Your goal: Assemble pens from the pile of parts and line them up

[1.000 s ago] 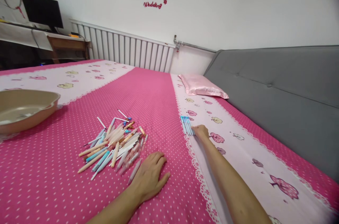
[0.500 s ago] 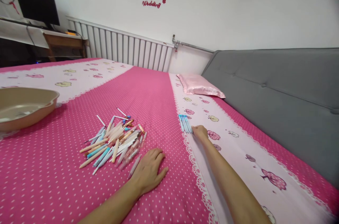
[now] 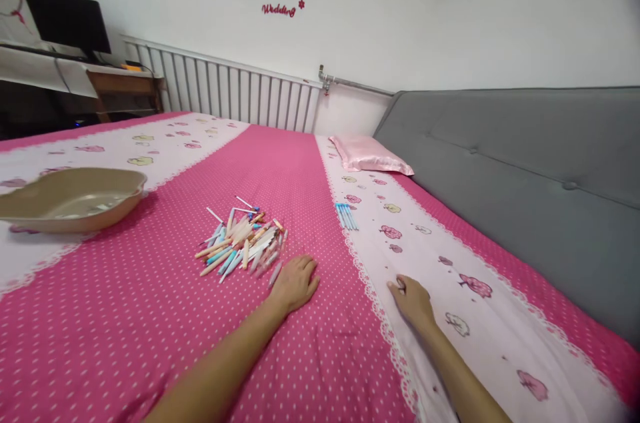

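Note:
My left hand lies flat on the pink dotted bedspread, fingers stretched out, beside the pile of pens. One pale pink pen is right at its fingers. The pile is a loose heap of cream, blue, white, brown and pink pens pointing many ways. On the pale strip to the right, several light blue pens lie side by side in a neat row. My right hand is over the pale strip, nearer to me than that row. Its thumb and forefinger are slightly apart, and I see nothing between them.
A beige plastic basin stands on the bed at the left, with something pale inside. A pink satin pillow lies at the far right by the grey headboard. Behind the bed are a white radiator and a desk with a monitor.
My right hand has let go of the row of blue pens and drawn back toward me. My left hand stays by the pile. The view has shifted, bringing more of the basin into sight.

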`<state>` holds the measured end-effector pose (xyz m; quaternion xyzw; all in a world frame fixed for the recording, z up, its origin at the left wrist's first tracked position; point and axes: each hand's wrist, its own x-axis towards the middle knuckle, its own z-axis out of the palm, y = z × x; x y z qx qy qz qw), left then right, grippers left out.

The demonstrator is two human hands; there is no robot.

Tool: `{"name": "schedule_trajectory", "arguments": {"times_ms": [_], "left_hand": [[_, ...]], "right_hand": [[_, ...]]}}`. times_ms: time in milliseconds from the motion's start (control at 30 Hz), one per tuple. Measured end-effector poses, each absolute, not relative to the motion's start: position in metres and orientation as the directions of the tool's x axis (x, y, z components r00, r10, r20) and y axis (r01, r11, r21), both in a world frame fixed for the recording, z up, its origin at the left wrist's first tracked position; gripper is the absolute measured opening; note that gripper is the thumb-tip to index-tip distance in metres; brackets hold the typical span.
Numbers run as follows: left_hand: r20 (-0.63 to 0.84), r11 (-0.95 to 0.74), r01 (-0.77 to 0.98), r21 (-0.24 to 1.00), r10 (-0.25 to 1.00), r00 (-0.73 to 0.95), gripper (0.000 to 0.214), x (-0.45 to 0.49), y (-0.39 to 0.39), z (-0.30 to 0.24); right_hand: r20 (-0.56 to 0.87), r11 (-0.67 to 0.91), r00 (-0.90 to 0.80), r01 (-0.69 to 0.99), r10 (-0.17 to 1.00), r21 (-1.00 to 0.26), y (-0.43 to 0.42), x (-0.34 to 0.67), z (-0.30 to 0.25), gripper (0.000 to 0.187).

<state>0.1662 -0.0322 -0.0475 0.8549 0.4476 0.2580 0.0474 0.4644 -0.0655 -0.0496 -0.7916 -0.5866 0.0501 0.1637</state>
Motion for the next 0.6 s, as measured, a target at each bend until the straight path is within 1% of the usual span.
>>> {"name": "schedule_trajectory", "arguments": {"times_ms": [67, 167, 233, 267, 367, 533, 600], "left_hand": [[0.369, -0.589, 0.746, 0.312, 0.798, 0.476, 0.040, 0.163, -0.042, -0.048], [0.322, -0.582, 0.750, 0.313, 0.809, 0.493, 0.044, 0.154, -0.062, -0.049], [0.292, -0.579, 0.754, 0.309, 0.813, 0.504, 0.046, 0.147, -0.076, -0.048], [0.277, -0.578, 0.757, 0.305, 0.814, 0.510, 0.047, 0.143, -0.084, -0.047], [0.240, -0.572, 0.769, 0.286, 0.819, 0.520, 0.049, 0.134, -0.103, -0.045], [0.196, -0.565, 0.781, 0.265, 0.825, 0.530, 0.051, 0.123, -0.133, -0.043], [0.181, -0.584, 0.769, 0.259, 0.811, 0.556, 0.052, 0.116, -0.145, -0.040]], "right_hand": [[0.135, -0.266, 0.310, 0.925, 0.941, -0.273, -0.096, 0.465, -0.056, 0.043], [0.188, -0.336, 0.355, 0.933, 0.916, -0.127, -0.127, 0.462, -0.062, 0.050], [0.224, -0.373, 0.372, 0.927, 0.901, -0.041, -0.138, 0.458, -0.065, 0.050], [0.233, -0.384, 0.379, 0.923, 0.896, -0.025, -0.141, 0.456, -0.065, 0.049], [0.254, -0.435, 0.429, 0.900, 0.867, -0.037, -0.145, 0.451, -0.066, 0.050], [0.256, -0.519, 0.540, 0.841, 0.802, -0.151, -0.153, 0.445, -0.065, 0.053], [0.261, -0.530, 0.556, 0.831, 0.789, -0.170, -0.155, 0.445, -0.064, 0.053]]}}
